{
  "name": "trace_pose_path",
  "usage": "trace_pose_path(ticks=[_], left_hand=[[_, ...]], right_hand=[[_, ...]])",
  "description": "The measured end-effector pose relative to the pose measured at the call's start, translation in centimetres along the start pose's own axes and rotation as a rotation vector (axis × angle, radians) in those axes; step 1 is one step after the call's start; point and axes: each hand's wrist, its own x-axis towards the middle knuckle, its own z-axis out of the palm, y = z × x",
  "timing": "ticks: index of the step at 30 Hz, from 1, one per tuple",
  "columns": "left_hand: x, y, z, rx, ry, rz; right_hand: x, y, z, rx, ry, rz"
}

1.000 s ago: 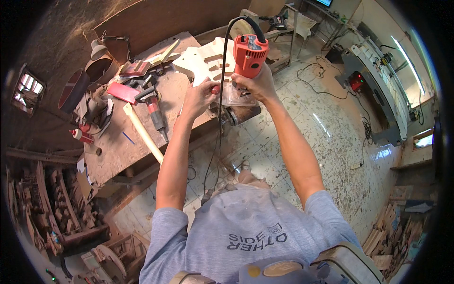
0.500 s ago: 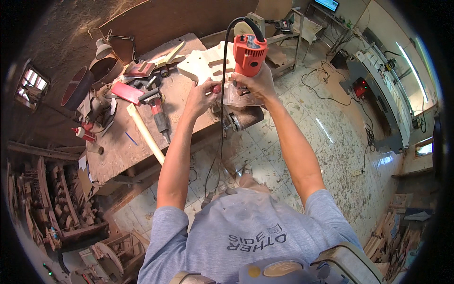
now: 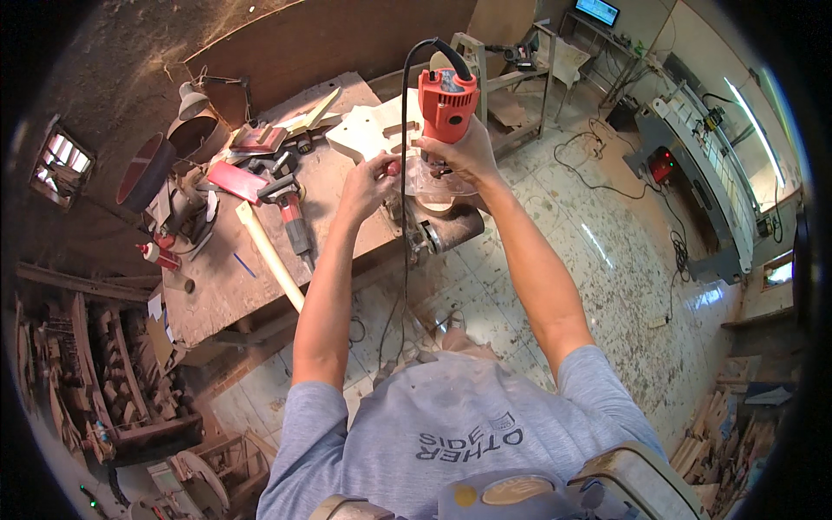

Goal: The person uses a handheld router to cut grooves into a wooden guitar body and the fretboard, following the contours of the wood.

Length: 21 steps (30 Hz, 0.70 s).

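Observation:
Both my hands are on an orange-red router (image 3: 448, 108) with a black top and a clear base plate. My right hand (image 3: 472, 156) wraps round its lower body. The fingers of my left hand (image 3: 368, 184) close on a small red knob (image 3: 393, 168) at the base's left side. Under the router lies a pale wooden board (image 3: 368, 133) with cut-out slots, shaped like a guitar body, at the bench's right end. The clear base hangs partly over its near edge, and the cutting bit cannot be made out. A black cord (image 3: 406, 113) loops down from the router's top.
On the dusty workbench (image 3: 208, 303) lie an angle grinder (image 3: 293, 221), a long pale wooden piece (image 3: 264, 251), a red block (image 3: 236, 182) and a glue bottle (image 3: 158, 255). A cylindrical metal fitting (image 3: 451, 230) juts from the bench edge. Cables (image 3: 680, 247) trail across the floor at right.
The router has shifted slightly left and nearer me over the wooden board, with both hands moving along on it. My grip looks the same.

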Motion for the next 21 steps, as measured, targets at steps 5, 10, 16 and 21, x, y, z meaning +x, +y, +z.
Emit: trace_pose_path(ticks=[5,10,16,21], left_hand=[[0.4,0.0,0.1,0.018,0.013,-0.033],[0.5,-0.6,0.1,-0.058,-0.006,-0.078],[-0.1,-0.4,0.2,0.001,0.022,-0.008],[-1.1,0.5,-0.1,0.091,-0.021,0.072]], right_hand=[[0.6,-0.4,0.0,0.004,-0.004,0.03],[0.7,0.2,0.3,0.023,0.006,0.001],[-0.1,0.1,0.1,0.033,0.002,-0.002],[-1.5,-1.9,-0.4,-0.041,0.016,-0.024]])
